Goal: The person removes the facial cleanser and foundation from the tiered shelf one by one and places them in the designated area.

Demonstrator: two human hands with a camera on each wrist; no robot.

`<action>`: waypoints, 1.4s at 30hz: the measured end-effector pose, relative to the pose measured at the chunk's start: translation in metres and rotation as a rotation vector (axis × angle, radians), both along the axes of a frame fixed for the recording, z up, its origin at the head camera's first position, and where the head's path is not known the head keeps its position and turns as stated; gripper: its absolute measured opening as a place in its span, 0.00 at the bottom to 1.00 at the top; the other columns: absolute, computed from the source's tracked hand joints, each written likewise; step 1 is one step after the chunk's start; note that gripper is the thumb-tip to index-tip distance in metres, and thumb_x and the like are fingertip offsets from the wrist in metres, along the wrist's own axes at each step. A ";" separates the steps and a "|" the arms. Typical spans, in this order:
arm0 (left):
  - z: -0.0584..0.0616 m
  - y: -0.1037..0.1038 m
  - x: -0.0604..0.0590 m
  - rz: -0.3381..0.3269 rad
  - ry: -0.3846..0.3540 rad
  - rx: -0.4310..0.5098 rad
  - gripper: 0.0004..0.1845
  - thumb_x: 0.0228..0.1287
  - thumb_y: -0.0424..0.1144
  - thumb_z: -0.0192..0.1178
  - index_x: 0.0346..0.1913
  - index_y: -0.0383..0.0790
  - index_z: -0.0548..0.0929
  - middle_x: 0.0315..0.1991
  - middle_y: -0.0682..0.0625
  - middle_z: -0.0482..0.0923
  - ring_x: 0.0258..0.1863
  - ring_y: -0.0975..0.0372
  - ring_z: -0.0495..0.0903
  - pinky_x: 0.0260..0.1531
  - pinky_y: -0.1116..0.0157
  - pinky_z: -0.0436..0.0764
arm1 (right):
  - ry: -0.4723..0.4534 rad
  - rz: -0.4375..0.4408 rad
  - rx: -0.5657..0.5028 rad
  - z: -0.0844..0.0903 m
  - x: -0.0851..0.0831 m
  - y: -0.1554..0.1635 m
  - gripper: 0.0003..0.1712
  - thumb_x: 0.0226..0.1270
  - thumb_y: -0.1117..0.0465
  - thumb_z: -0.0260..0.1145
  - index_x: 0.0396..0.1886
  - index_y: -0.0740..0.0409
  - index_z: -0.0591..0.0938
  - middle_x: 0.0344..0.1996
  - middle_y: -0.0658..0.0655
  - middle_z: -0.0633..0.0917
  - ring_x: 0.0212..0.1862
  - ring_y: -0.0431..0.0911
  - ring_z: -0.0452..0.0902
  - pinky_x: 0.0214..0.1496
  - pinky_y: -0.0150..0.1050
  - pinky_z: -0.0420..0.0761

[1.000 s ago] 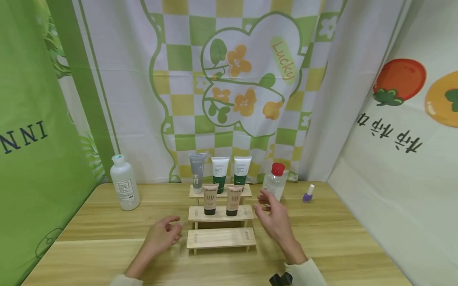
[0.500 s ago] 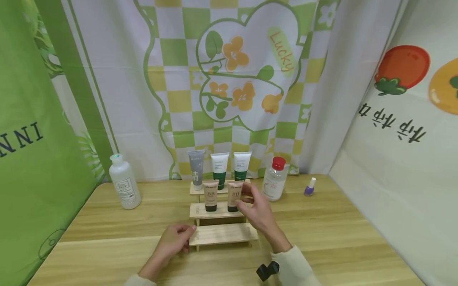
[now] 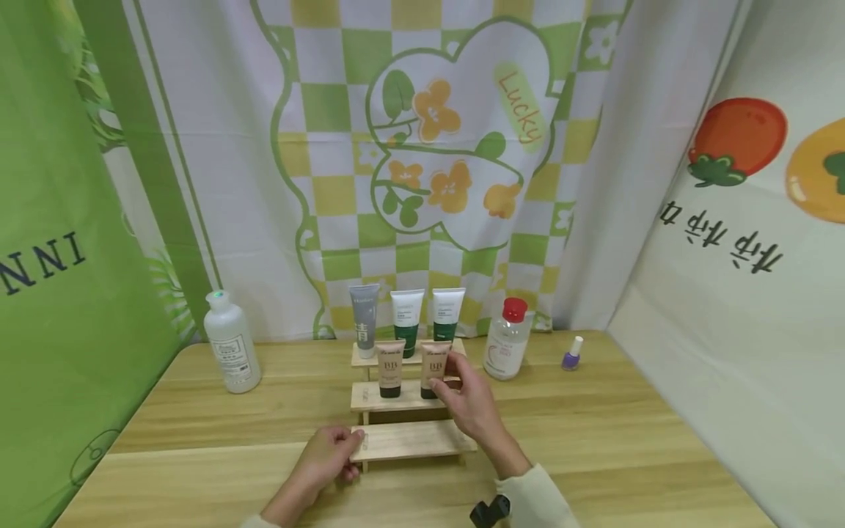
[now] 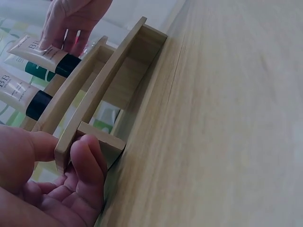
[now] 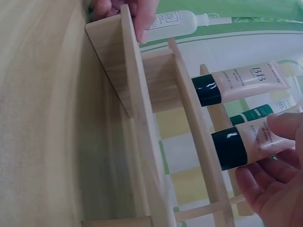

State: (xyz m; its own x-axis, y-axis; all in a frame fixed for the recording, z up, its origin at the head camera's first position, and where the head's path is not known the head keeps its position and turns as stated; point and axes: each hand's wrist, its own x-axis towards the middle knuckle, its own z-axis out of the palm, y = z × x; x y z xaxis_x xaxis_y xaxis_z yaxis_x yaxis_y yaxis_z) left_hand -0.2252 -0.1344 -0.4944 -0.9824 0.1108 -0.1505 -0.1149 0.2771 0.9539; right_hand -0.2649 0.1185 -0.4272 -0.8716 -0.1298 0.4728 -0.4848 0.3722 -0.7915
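A three-step wooden stand (image 3: 409, 440) sits mid-table. Two beige BB tubes with black caps stand on its middle step. My right hand (image 3: 452, 381) curls round the right BB tube (image 3: 434, 365), thumb in front and fingers behind; the right wrist view shows the same tube (image 5: 251, 141) held between thumb and fingers. The left BB tube (image 3: 390, 367) stands untouched beside it. My left hand (image 3: 346, 449) pinches the left end of the bare bottom step, thumb on top and fingers under the stand (image 4: 113, 80) in the left wrist view.
On the top step stand a grey tube (image 3: 364, 315) and two white-and-green tubes (image 3: 405, 317). A white bottle (image 3: 229, 352) is at back left, a red-capped clear bottle (image 3: 505, 341) and purple nail polish (image 3: 571, 354) at back right. Cloth backdrops close three sides.
My right hand moved left from beside the red-capped bottle and took hold of the right BB tube. My left hand moved right and gripped the bottom step's left end.
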 end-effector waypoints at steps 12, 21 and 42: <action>-0.001 0.000 0.000 -0.029 -0.008 0.018 0.18 0.73 0.46 0.54 0.36 0.30 0.77 0.21 0.49 0.76 0.17 0.63 0.78 0.19 0.70 0.80 | -0.017 -0.028 -0.042 -0.007 -0.004 -0.001 0.16 0.65 0.66 0.68 0.51 0.61 0.78 0.44 0.60 0.84 0.48 0.52 0.82 0.48 0.39 0.84; 0.003 0.002 0.002 -0.047 -0.008 0.029 0.18 0.73 0.46 0.55 0.35 0.31 0.78 0.21 0.48 0.77 0.17 0.64 0.78 0.19 0.70 0.80 | -0.012 -0.038 -0.043 -0.001 0.006 0.001 0.15 0.65 0.65 0.68 0.50 0.59 0.78 0.43 0.58 0.84 0.47 0.50 0.82 0.45 0.35 0.83; 0.002 -0.002 0.002 -0.059 -0.026 0.030 0.19 0.73 0.46 0.54 0.34 0.30 0.78 0.22 0.47 0.78 0.18 0.64 0.79 0.20 0.70 0.80 | -0.063 -0.141 -0.076 0.016 0.029 0.056 0.16 0.63 0.65 0.70 0.49 0.65 0.81 0.39 0.59 0.85 0.39 0.47 0.80 0.40 0.33 0.81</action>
State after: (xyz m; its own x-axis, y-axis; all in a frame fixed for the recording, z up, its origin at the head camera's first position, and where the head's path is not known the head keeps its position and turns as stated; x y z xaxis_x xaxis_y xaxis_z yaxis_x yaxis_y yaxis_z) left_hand -0.2228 -0.1367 -0.4926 -0.9698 0.1736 -0.1712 -0.1236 0.2552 0.9589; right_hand -0.2354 0.1741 -0.4115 -0.9070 0.0300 0.4201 -0.3802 0.3709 -0.8473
